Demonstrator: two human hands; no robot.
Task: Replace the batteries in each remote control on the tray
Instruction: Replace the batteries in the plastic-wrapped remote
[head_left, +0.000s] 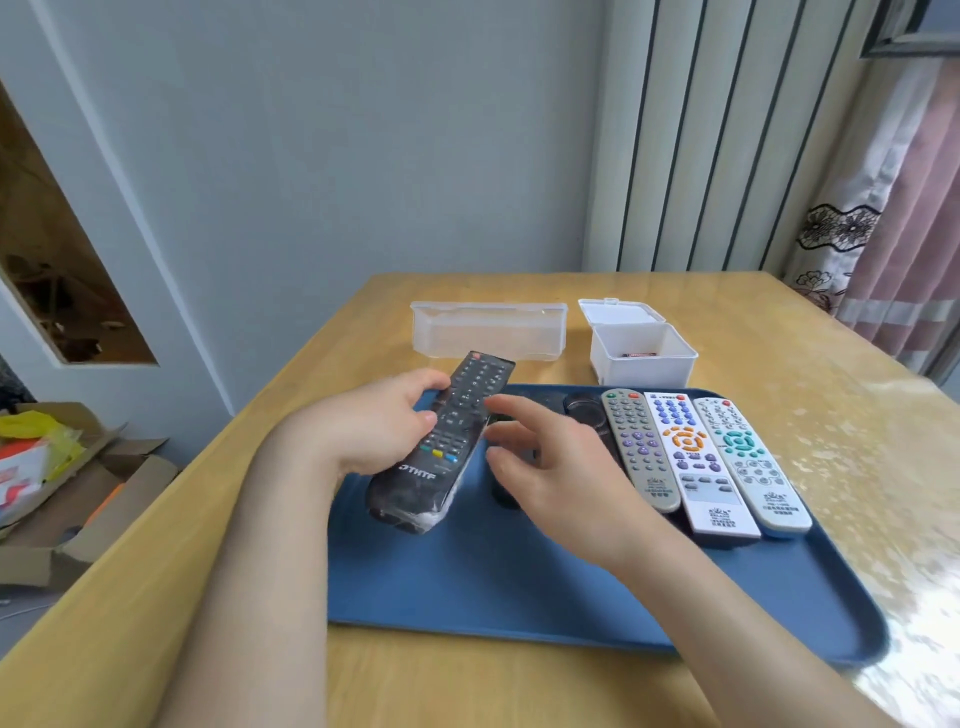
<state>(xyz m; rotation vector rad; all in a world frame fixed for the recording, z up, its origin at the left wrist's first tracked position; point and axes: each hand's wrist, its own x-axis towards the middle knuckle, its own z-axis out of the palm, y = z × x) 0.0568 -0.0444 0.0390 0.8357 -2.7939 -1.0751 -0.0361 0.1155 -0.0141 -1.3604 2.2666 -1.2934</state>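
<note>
Head view: left hand (374, 426) grips the black remote (447, 447), buttons up, above the tray (519, 587), probably to turn it for its battery cover. Right hand (561, 467) hovers beside it, fingers spread, holding nothing. Other remotes (696, 462) lie on the tray; box (644, 364) stands behind.

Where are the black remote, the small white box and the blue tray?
black remote (457, 426), head view, on its button face.
small white box (641, 373), head view, on its front wall.
blue tray (493, 582), head view, on its bare floor near the front.
</note>
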